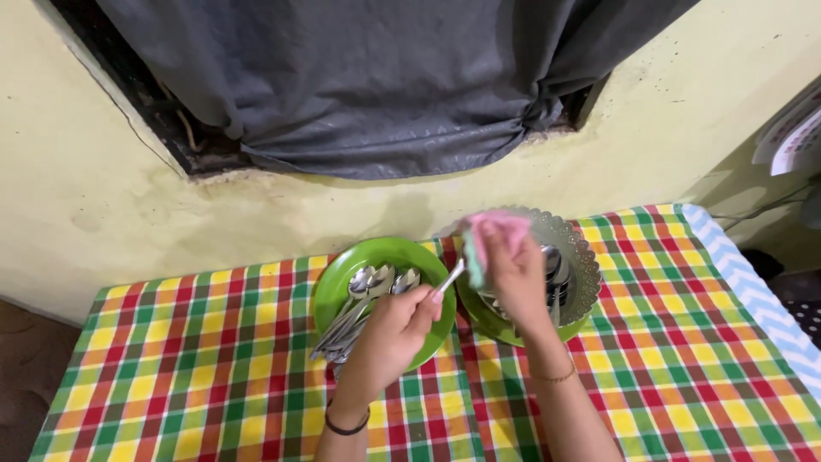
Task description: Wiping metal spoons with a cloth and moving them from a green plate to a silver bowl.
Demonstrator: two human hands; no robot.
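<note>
My left hand (395,329) grips the handle of a steel spoon (450,275) above a green plate (333,278). My right hand (513,272) holds a pink and green cloth (489,235) wrapped around the spoon's upper end, which is hidden. Several steel spoons (363,299) lie in a heap on the green plate. Behind my right hand stands a silver perforated bowl (581,257) with more cutlery (558,272) in it, resting on a second green plate (492,321).
A table with a red, green and yellow checked cloth (197,368) stands against a yellow wall (103,197). A grey curtain (385,85) hangs over a window above. A blue and white zigzag border (753,291) runs along the table's right edge.
</note>
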